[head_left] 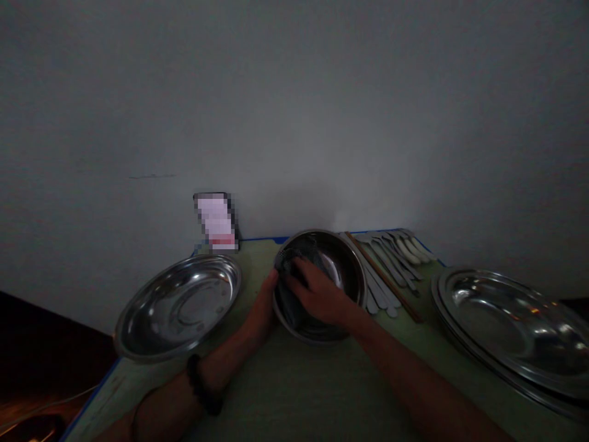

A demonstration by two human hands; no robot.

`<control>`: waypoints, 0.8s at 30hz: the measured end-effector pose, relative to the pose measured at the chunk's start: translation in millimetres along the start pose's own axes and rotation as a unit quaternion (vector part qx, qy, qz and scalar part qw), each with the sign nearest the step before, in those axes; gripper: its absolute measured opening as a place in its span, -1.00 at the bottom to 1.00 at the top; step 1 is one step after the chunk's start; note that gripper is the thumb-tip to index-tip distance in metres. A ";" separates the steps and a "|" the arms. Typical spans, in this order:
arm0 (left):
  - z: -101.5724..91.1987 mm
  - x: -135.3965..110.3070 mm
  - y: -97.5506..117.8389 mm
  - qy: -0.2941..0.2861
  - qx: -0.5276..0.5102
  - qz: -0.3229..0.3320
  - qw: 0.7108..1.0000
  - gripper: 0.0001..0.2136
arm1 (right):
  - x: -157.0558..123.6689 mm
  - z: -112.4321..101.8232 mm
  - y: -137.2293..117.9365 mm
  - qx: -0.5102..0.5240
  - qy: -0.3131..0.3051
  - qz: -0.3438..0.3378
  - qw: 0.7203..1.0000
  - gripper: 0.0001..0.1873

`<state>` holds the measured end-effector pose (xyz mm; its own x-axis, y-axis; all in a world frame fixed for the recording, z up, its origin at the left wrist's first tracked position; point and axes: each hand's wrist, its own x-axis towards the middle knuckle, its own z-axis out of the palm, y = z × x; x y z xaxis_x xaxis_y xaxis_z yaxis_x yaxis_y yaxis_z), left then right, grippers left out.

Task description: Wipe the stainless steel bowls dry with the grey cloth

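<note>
Cloth (291,301) bunches under right grip (317,293), curled onto it inside bowl (355,276); left grip (264,307) clasps bowl's edge.

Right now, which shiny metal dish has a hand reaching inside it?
The middle bowl: the right hand reaches inside, on a dark cloth. No hand is in the dish at left or the stacked dishes at right.

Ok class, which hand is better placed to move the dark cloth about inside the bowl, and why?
Probably the right hand: it is inside the bowl, on the dark cloth, while the left hand is at the bowl's outer left side.
</note>
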<state>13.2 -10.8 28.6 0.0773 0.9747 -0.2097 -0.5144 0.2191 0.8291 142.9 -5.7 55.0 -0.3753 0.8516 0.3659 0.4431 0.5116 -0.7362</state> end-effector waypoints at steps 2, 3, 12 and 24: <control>1.6 0.0 2.4 0.001 -0.003 -0.006 1.000 -0.73 | -1.3 -3.8 -3.3 0.010 -0.068 -0.012 0.998 -0.77; 1.9 -0.1 3.4 -0.003 -0.004 -0.007 1.000 -0.72 | -1.8 -6.4 -4.7 0.004 -0.097 -0.016 0.995 -0.77; 2.4 0.6 2.7 -0.007 -0.030 -0.033 0.999 -0.69 | -3.5 -9.2 -9.1 -0.264 -0.035 0.104 0.958 -0.74; 9.1 -1.5 8.7 0.018 -0.008 -0.020 1.000 -0.62 | -5.1 -6.9 -3.3 -0.183 -0.049 -0.050 0.981 -0.56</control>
<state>16.3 -10.0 40.9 0.0667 0.9629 -0.2615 -0.5257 0.2566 0.8110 148.9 -10.9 59.6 -0.5005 0.7888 0.3567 0.6558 0.6145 -0.4386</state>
